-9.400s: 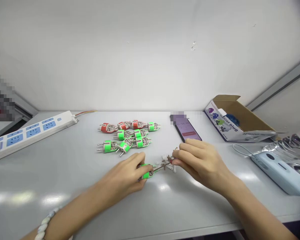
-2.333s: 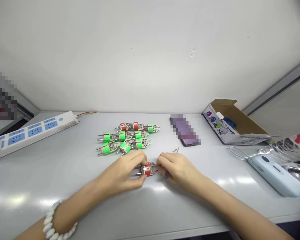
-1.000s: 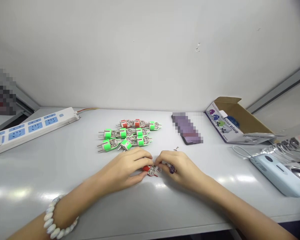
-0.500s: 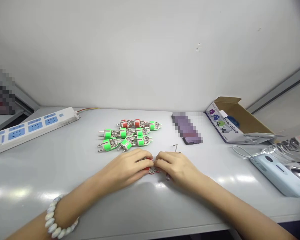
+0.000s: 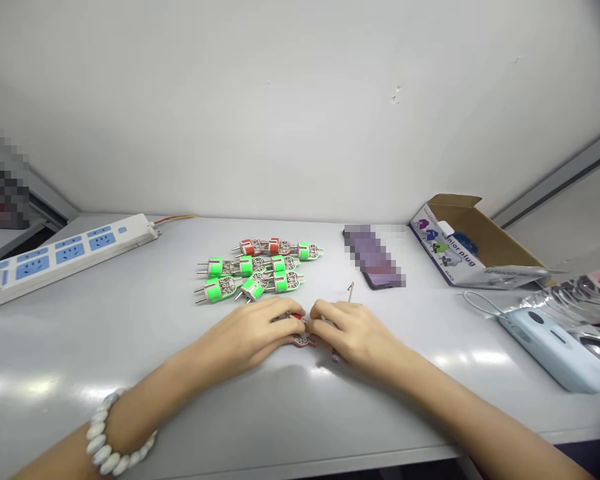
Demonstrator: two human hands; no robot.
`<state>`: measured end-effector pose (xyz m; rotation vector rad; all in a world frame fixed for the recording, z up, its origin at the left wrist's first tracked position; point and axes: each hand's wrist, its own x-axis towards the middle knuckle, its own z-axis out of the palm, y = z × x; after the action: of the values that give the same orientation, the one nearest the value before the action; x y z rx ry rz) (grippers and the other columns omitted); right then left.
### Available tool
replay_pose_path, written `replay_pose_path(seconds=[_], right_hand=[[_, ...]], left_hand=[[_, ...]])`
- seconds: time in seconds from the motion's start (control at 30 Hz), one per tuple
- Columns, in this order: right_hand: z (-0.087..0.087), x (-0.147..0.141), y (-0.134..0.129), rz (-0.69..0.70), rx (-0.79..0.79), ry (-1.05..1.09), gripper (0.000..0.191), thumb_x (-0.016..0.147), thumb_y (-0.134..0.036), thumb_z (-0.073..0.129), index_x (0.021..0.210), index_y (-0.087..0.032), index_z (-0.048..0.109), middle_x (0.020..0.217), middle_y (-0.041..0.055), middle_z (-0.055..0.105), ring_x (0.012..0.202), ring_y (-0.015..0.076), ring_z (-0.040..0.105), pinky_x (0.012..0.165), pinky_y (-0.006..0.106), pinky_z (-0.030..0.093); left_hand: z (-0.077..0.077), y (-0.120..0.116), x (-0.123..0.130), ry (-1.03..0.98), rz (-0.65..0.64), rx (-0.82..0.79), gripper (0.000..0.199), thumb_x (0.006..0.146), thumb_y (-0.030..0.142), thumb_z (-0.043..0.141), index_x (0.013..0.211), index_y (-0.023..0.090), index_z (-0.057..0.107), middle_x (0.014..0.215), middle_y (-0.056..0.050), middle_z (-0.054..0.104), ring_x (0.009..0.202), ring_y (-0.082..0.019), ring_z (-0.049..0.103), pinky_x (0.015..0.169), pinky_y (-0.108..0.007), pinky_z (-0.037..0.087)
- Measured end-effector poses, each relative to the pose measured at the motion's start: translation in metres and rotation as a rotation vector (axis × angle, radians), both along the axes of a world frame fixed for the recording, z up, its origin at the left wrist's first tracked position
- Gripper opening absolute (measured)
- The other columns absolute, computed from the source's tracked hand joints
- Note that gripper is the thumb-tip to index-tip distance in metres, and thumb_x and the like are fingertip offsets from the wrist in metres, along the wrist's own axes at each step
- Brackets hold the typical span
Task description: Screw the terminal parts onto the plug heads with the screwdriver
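Head view: work on a red plug at the bench. The red plug lies at the near middle of the bench, between the two hands and largely covered by them; only part of its shell and inner face shows. The fingers of the left hand are bent together, pinching it from the prong side. Those of the right hand are curled, their tips meeting at the plug's narrow end; whether they pinch a small part there cannot be told.

Compared with nine seconds ago, the plug in work is red instead of green. The group behind has one more among its green plugs and one fewer among its red plugs, which suggests that one unit has been set aside and another begun. The white parts formerly heaped beside the hands no longer show. In the last two seconds the fingers have closed over the red plug, hiding most of it, as would suit fitting or seating a small piece.

A purple handle end under the right palm and a thin metal shaft beyond the knuckles probably belong to one screwdriver, tucked in the hand rather than applied.
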<state>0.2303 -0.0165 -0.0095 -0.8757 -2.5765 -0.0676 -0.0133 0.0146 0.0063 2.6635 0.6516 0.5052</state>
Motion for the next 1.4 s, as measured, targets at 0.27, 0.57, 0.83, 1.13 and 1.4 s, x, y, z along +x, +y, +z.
replay_pose_path(seconds=[0.27, 0.57, 0.83, 1.13, 1.4], right_hand=[[0.004, 0.0001, 0.0005, 0.029, -0.025, 0.017, 0.025, 0.101, -0.007, 0.043, 0.099, -0.018, 0.065, 0.093, 0.0044, 0.065, 0.067, 0.0154, 0.054, 0.06, 0.028, 0.039], [0.0011, -0.0003, 0.0025, 0.039, 0.014, 0.042, 0.026, 0.103, -0.01, 0.044, 0.094, -0.017, 0.066, 0.089, 0.0037, 0.066, 0.066, 0.0157, 0.052, 0.059, 0.029, 0.037], [-0.0009, -0.0018, 0.0025, 0.042, 0.003, 0.058, 0.025, 0.103, -0.008, 0.045, 0.095, -0.019, 0.066, 0.088, 0.0026, 0.065, 0.067, 0.0154, 0.052, 0.06, 0.028, 0.037], [-0.0023, 0.001, 0.0044, 0.046, -0.024, 0.066, 0.023, 0.103, -0.009, 0.044, 0.099, -0.016, 0.066, 0.089, 0.0042, 0.065, 0.067, 0.0161, 0.053, 0.061, 0.028, 0.039], [-0.0038, 0.0004, 0.005, 0.063, -0.023, 0.095, 0.023, 0.102, -0.006, 0.045, 0.098, -0.017, 0.065, 0.087, 0.0033, 0.063, 0.066, 0.0157, 0.05, 0.06, 0.028, 0.036]], left_hand=[[0.0008, 0.0019, -0.001, -0.022, -0.009, -0.057, 0.026, 0.105, 0.016, 0.047, 0.103, 0.025, 0.071, 0.121, -0.004, 0.067, 0.102, -0.019, 0.063, 0.087, -0.027, 0.048], [0.0026, 0.0021, -0.0008, 0.044, -0.014, -0.052, 0.033, 0.102, 0.011, 0.046, 0.104, 0.028, 0.074, 0.123, -0.004, 0.065, 0.103, -0.02, 0.062, 0.087, -0.026, 0.047], [0.002, 0.0028, -0.0002, 0.061, -0.002, -0.102, 0.029, 0.103, 0.016, 0.052, 0.11, 0.031, 0.075, 0.122, -0.001, 0.066, 0.104, -0.02, 0.061, 0.086, -0.024, 0.047], [0.0013, 0.002, -0.0005, 0.108, 0.014, -0.122, 0.027, 0.105, 0.019, 0.052, 0.113, 0.031, 0.075, 0.124, -0.001, 0.064, 0.107, -0.02, 0.06, 0.09, -0.025, 0.045], [0.0026, 0.0008, 0.0014, 0.084, 0.05, -0.186, 0.023, 0.105, 0.024, 0.054, 0.112, 0.031, 0.075, 0.12, 0.0, 0.066, 0.104, -0.019, 0.06, 0.086, -0.023, 0.046]])
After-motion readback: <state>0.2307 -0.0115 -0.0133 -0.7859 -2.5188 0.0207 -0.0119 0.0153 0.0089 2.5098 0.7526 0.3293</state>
